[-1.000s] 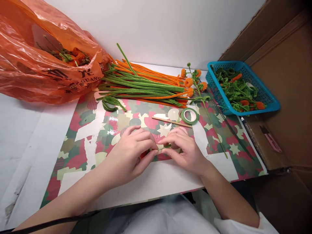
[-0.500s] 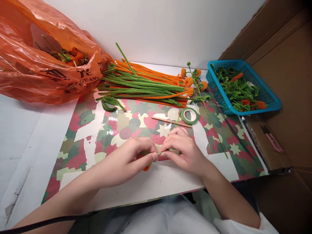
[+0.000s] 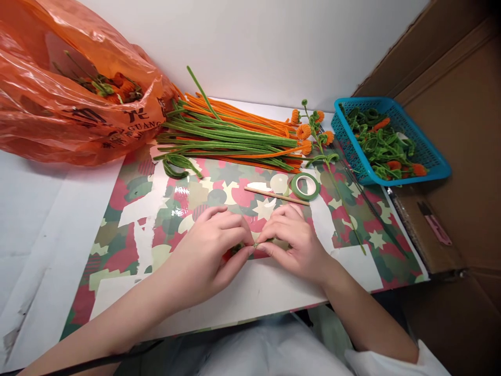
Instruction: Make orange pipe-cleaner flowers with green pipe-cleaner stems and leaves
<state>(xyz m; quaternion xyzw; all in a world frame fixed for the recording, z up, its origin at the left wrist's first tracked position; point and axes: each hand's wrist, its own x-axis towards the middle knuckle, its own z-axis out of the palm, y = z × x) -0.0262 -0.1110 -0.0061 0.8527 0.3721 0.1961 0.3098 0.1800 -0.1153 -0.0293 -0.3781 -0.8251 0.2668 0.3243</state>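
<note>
"What has moved in the last half second?"

"The left hand (image 3: 213, 245) has rolled; the orange-and-green piece (image 3: 227, 255) that showed below its thumb now peeks out between thumb and fingers. The right hand (image 3: 293, 240) has barely shifted."

"And around them, biggest first?"

"The patterned board (image 3: 164, 230) under everything. Then the orange plastic bag (image 3: 35, 120) at the far left, with orange and green bits inside. Next the blue basket (image 3: 354, 159) at the far right, holding mostly green pieces and a few orange ones."

"Between those two?"

"A bundle of fuzzy stems (image 3: 235, 130), orange and green, lying crosswise. At its right end there's a flower sprig (image 3: 304, 131) with orange heads."

"Smaller still?"

"A wooden stick (image 3: 270, 194), its right end just beside the green tape roll (image 3: 305, 198)."

"What are the fingers doing?"

"On each hand, thumb and forefinger are pinched together on a thin green strand (image 3: 256, 244), near the board's front; the other fingers curl. The left hand mostly hides the orange-and-green piece, so I can't tell if the strand joins it."
</note>
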